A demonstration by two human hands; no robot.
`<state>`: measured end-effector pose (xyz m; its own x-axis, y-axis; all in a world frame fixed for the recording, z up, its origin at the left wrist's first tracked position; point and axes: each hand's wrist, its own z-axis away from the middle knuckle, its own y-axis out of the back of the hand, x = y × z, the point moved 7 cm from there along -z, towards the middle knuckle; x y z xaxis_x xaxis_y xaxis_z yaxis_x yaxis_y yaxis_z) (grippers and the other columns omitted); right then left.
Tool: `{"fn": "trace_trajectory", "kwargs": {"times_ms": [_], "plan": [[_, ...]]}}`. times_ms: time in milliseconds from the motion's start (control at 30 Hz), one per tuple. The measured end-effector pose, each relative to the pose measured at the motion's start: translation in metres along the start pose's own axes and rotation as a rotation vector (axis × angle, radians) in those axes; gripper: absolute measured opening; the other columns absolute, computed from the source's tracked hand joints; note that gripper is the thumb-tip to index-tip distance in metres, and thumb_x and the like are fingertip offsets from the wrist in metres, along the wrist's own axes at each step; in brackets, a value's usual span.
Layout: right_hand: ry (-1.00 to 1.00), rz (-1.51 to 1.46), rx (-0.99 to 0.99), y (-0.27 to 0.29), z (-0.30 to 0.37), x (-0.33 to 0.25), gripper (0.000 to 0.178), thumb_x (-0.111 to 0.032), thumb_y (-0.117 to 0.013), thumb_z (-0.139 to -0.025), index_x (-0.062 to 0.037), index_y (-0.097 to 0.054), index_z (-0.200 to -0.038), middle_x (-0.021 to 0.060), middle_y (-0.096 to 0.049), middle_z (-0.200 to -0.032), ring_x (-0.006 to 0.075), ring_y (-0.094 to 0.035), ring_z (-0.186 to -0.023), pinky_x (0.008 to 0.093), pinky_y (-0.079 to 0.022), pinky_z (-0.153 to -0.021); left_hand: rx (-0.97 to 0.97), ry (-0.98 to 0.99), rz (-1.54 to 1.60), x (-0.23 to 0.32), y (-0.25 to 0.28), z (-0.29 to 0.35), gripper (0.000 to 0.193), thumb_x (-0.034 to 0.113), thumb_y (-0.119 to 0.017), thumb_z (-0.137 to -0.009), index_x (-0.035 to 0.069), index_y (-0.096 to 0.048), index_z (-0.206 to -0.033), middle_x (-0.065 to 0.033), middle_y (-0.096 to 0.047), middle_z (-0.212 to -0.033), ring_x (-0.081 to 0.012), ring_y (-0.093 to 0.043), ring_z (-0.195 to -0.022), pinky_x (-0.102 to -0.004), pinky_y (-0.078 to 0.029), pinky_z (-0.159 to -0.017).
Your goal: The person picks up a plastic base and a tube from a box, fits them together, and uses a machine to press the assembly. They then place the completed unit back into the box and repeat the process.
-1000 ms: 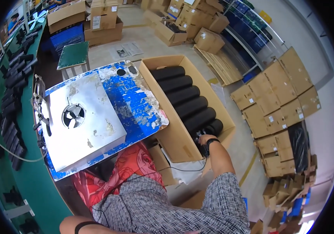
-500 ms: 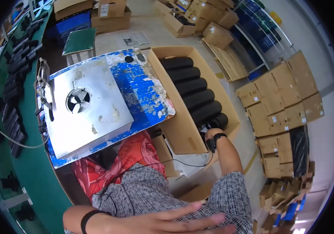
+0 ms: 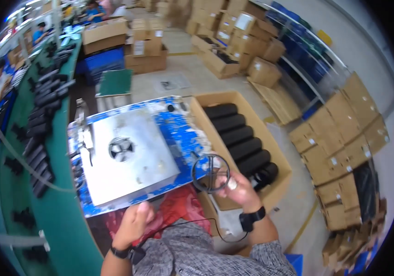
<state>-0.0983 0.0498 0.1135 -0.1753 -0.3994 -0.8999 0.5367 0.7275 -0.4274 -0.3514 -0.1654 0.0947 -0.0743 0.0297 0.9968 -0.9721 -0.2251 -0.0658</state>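
My right hand [image 3: 239, 189] is closed on the rim of a thin black ring with crossing spokes [image 3: 211, 172], held upright over the right corner of a worn blue board [image 3: 177, 133]. My left hand [image 3: 136, 221] hovers at the board's near edge, thumb raised, with nothing visible in it; its fingers are partly hidden and blurred. On the board sits a silver metal box [image 3: 135, 179], with a round spoked opening [image 3: 121, 149] in its top. Right of the board, an open carton [image 3: 280, 181] holds a row of several black cylinders [image 3: 245, 148].
A metal clamp-like fixture [image 3: 84, 133] stands at the board's left edge. Further left runs a green bench [image 3: 63, 202] with many black parts [image 3: 40, 138]. A green-topped stool [image 3: 115, 83] is beyond the board. Stacked cartons [image 3: 339, 133] line the right side. People work far left.
My right hand has come out of the carton with the black ring and moved left over the board's corner. The left hand has moved forward and left to the board's near edge. The view has tilted up.
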Motion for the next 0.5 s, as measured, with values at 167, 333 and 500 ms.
{"fn": "trace_trajectory", "kwargs": {"times_ms": [167,333,500], "plan": [[0.04,-0.341,-0.375,-0.13,-0.056,0.059,0.044,-0.026,-0.064,-0.106,-0.0012,-0.051,-0.141,0.0016,-0.057,-0.104,0.0206,-0.061,-0.094,0.0364,-0.051,-0.082,0.126,-0.067,0.399,-0.016,0.015,0.0,0.042,0.04,-0.039,-0.115,0.003,-0.056,-0.122,-0.0064,-0.062,-0.098,-0.012,-0.055,-0.081,-0.0265,-0.046,-0.073],[-0.062,-0.35,-0.497,-0.192,-0.077,0.086,0.039,-0.026,-0.065,-0.105,-0.0017,-0.056,-0.133,0.0026,-0.057,-0.106,0.0225,-0.061,-0.093,0.0375,-0.051,-0.081,0.406,-0.128,0.876,0.02,0.038,0.031,0.04,0.03,-0.054,-0.111,0.003,-0.048,-0.139,-0.0085,-0.061,-0.115,-0.0127,-0.058,-0.098,-0.0274,-0.05,-0.09],[0.587,0.999,-0.323,-0.229,-0.069,0.043,0.033,-0.026,-0.071,-0.097,-0.0041,-0.063,-0.121,0.0091,-0.058,-0.103,0.0274,-0.062,-0.091,0.0371,-0.053,-0.081,0.795,-0.208,0.385,0.005,0.074,0.067,0.043,0.016,-0.068,-0.103,0.001,-0.05,-0.139,-0.0105,-0.061,-0.13,-0.0152,-0.059,-0.116,-0.0302,-0.049,-0.101]]}}
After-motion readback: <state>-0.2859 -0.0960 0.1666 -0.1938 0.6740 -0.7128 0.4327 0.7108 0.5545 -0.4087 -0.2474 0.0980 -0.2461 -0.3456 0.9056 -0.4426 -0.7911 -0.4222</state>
